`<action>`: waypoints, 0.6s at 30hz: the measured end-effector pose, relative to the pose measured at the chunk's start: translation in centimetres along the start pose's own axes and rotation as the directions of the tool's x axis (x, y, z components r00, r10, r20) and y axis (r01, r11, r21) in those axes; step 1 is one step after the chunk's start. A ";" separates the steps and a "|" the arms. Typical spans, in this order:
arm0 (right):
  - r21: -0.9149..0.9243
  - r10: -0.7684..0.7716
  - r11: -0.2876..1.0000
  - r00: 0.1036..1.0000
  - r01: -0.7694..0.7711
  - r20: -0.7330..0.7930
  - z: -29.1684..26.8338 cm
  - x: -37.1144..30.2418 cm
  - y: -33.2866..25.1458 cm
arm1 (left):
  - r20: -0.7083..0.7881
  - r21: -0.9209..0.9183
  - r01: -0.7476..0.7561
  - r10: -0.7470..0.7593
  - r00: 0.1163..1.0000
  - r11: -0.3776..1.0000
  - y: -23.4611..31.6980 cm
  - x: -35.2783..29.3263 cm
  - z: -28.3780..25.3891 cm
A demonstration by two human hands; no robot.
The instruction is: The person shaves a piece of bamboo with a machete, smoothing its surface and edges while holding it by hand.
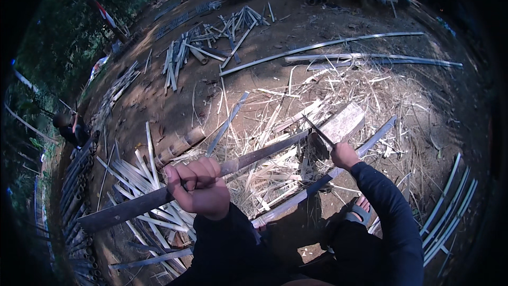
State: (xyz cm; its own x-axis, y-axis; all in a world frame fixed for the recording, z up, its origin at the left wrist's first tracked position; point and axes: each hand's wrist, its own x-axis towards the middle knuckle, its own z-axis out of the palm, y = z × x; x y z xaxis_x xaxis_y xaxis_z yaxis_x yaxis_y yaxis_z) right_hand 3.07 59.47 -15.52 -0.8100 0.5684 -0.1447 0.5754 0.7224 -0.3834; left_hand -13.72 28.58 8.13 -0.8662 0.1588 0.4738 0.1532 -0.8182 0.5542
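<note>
My left hand [200,186] is closed round a long dark bamboo slat [124,211], which slants up from the lower left. The slat's far end reaches a pale wooden block [346,121] lying among the shavings. My right hand [345,155] grips a knife, its handle hidden in my fist. The thin dark knife blade [319,131] points up and left, close to the slat's far end; whether they touch I cannot tell. Nearer my body, another long bamboo slat [312,188] runs diagonally below my right hand.
Pale shavings [264,132] cover the ground ahead. Cut strips [140,177] lie in a pile at left, beside a bamboo segment [180,146]. More strips [444,212] rest at right. Stacked bamboo poles [76,201] line the left side. Other people [74,127] are farther off.
</note>
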 end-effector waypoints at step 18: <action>0.321 0.073 0.947 0.989 -0.029 -0.127 7.6 -7.7 0.4 | 0.125 -0.030 -0.310 0.311 0.942 0.950 18.3 3.7 -5.0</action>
State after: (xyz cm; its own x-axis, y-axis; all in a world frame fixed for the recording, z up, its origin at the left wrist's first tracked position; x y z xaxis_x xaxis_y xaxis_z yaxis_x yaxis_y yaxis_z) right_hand 8.68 52.44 -21.49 -0.7450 0.6648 -0.0556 0.5314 0.5411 -0.6518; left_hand -16.53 11.40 16.61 -0.7090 -0.0360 0.7043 0.4000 -0.8431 0.3595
